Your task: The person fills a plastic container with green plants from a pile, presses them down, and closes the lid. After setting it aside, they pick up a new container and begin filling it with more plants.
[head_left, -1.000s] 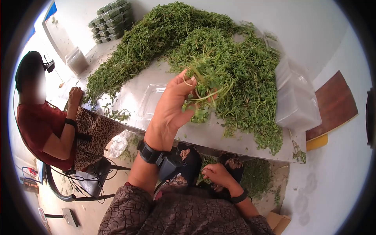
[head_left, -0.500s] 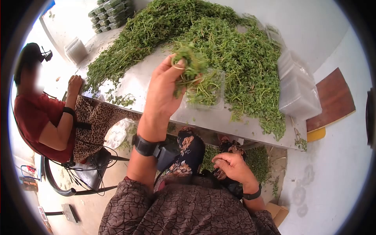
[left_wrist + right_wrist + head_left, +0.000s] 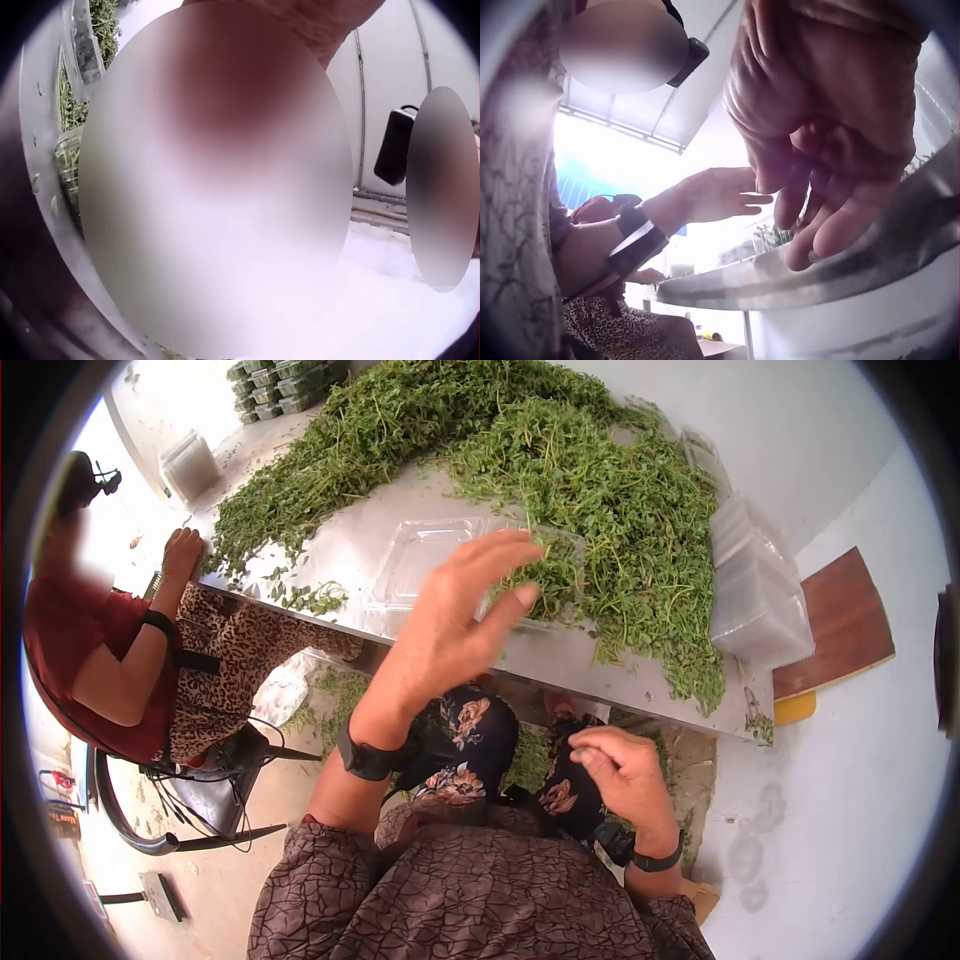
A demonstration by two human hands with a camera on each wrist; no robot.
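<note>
My left hand (image 3: 455, 615) hovers over the near part of the metal table with fingers and thumb extended and nothing in its grasp. Below and beyond it lies a clear plastic clamshell box (image 3: 400, 565), its lid laid back to the left. Leafy green sprigs (image 3: 555, 575) sit in the box's right half, partly covered by the fingers in the head view. In front of the table edge, above the lap, hangs my right hand (image 3: 630, 775); its fingers are loosely curled and hold nothing, as the right wrist view also shows.
A large heap of leafy greens (image 3: 620, 510) spreads over the table (image 3: 650, 700). Nested clear boxes (image 3: 760, 600) stand at the right end, and filled boxes (image 3: 280, 385) are stacked at the back left. Another person (image 3: 95, 650) sits at the left, one hand at the table edge.
My left hand carried a bunch of greens over the box's right half and let go of it; the fingers have since straightened. My right hand has shifted slightly right and up.
</note>
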